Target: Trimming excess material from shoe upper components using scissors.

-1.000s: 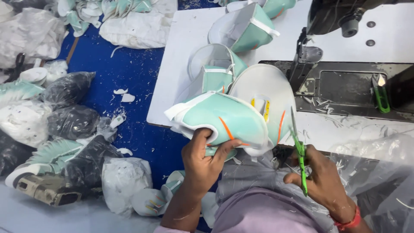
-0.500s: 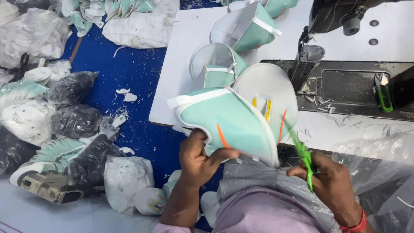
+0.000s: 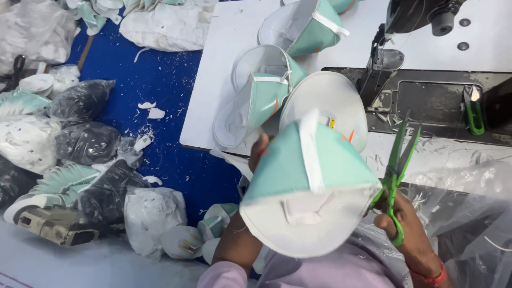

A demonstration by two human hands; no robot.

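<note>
In the head view, my left hand [image 3: 256,154] grips the mint-and-white cap piece [image 3: 304,186] at centre frame, tipped up toward the camera. My right hand [image 3: 400,224], lower right, is clenched on the green snips [image 3: 396,165], blades apart beside the cap's right edge. I'd worry those tips nick the fabric. The cap hides most of my left fingers.
</note>
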